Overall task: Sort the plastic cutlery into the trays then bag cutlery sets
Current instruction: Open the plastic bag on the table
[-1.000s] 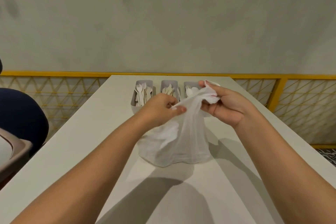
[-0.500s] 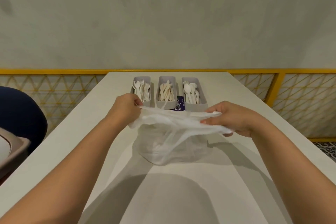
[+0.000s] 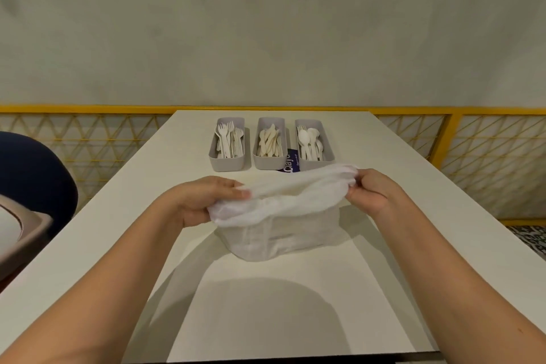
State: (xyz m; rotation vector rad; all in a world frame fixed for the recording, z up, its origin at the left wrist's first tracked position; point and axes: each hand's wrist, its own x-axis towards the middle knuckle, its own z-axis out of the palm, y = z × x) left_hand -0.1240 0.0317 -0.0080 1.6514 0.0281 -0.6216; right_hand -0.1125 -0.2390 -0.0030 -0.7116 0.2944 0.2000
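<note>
Both forearms bare, reaching forward over smooth white table (image 3: pixel 147 245). Thin, crinkled, translucent white plastic bag (image 3: pixel 280 233) sits mid-table, mouth stretched wide. Left hand (image 3: pixel 201 201) pinches left rim, thumb on top; right hand (image 3: pixel 372 192) grips bunched right rim, fingers curled. Beyond: three grey oblong trays side by side: forks (image 3: pixel 227 139) left, knives (image 3: pixel 269 142) middle, spoons (image 3: pixel 310 142) right. Dark blue label (image 3: pixel 291 161) between middle and right tray.
</note>
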